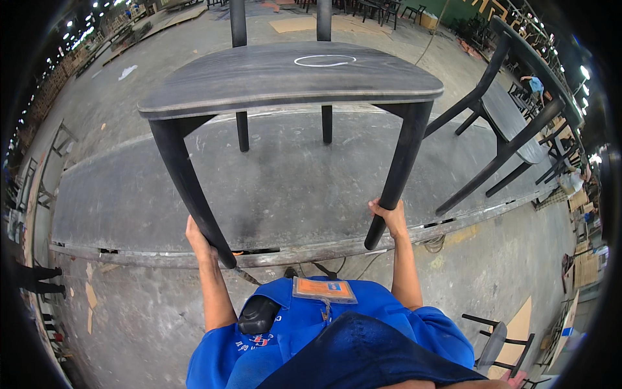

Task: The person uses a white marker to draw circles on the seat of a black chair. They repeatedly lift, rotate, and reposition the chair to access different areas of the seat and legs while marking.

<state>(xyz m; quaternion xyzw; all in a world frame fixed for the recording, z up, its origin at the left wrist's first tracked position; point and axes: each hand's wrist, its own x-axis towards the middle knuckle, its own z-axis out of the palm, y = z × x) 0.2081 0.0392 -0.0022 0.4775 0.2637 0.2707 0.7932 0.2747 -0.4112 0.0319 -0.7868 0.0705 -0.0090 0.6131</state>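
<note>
A dark chair with a grey wood-grained seat (pixel 272 81) stands before me. A white oval mark (pixel 325 61) shows on the seat top, and the back posts run out of the picture above. My left hand (pixel 201 241) is closed on the left front leg (pixel 184 172) near its foot, its fingers partly behind the leg. Around the lower part of the right front leg (pixel 402 155) my right hand (pixel 391 217) is wrapped. Both front feet appear at the near edge of the grey platform (pixel 291 175); whether they touch it I cannot tell.
Another dark chair (pixel 512 120) stands on the platform to the right. A smaller dark stool or chair (pixel 495 343) is on the floor at lower right. Cardboard sheets (pixel 324 24) lie beyond the platform. Another person's legs (pixel 39 279) show at far left.
</note>
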